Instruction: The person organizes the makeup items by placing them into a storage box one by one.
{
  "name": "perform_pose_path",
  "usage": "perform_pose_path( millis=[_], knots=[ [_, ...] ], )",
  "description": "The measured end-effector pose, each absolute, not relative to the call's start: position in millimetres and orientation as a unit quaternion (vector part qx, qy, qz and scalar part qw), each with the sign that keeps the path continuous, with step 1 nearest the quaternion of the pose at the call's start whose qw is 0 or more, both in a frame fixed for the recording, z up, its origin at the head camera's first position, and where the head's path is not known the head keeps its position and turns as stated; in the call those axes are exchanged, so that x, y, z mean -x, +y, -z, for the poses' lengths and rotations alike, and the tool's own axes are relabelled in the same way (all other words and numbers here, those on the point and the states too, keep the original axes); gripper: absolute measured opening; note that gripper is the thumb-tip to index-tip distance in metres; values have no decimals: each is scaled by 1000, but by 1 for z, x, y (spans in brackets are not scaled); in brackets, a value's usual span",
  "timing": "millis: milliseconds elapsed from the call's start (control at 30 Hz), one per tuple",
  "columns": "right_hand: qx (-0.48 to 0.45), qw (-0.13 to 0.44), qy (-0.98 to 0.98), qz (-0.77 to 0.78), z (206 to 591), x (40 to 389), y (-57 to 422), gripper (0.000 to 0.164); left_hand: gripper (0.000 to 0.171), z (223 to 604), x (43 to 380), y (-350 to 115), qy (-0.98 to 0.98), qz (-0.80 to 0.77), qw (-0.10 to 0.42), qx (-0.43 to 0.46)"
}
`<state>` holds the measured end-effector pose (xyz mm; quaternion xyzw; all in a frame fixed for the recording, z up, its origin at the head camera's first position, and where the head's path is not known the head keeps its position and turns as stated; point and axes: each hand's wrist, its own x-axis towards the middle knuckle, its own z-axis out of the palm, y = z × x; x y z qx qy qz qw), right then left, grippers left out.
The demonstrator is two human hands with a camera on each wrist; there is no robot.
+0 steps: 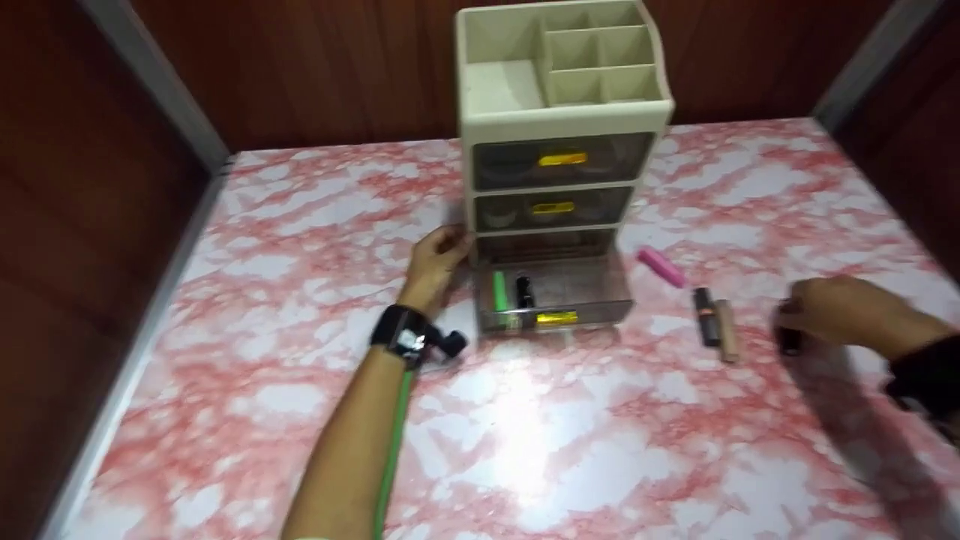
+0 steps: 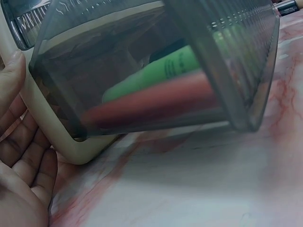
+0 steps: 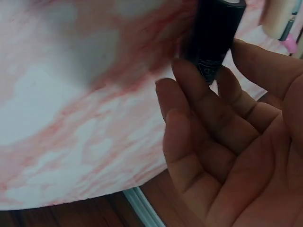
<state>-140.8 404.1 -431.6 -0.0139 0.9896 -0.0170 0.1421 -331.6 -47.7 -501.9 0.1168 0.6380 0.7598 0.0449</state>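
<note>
A cream desktop drawer organizer [image 1: 566,124] stands at the back, its clear bottom drawer [image 1: 600,289] pulled out. In that drawer lie a green tube [image 1: 500,292], a dark tube [image 1: 525,291] and, seen from the left wrist, a reddish tube [image 2: 156,101]. My left hand [image 1: 436,266] rests against the organizer's left side, its thumb at the front frame, fingers bent loosely beside it. Out on the right, my right hand [image 1: 847,311] pinches a black cosmetic tube [image 3: 218,35] between thumb and fingers, low over the table.
Between the drawer and my right hand lie a pink tube [image 1: 661,268], a black tube with an orange band [image 1: 706,316] and a beige tube [image 1: 726,331]. The marbled table [image 1: 300,465] meets dark wooden panels [image 1: 337,67] behind and at the sides.
</note>
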Motion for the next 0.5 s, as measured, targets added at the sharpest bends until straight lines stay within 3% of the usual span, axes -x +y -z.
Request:
perform_pose_path(
  millis=[100,300,500],
  knots=[
    [25,133,990,34,435,145,396,25,33,502,327,-59,640,-760,38,-104],
    [-4,173,983,53,428,144,391,26,34,499,321,-62,638,-759,52,-115],
    [-39,175,978,109,398,131,394,42,34,492,322,-43,624,-769,61,-126]
  ],
)
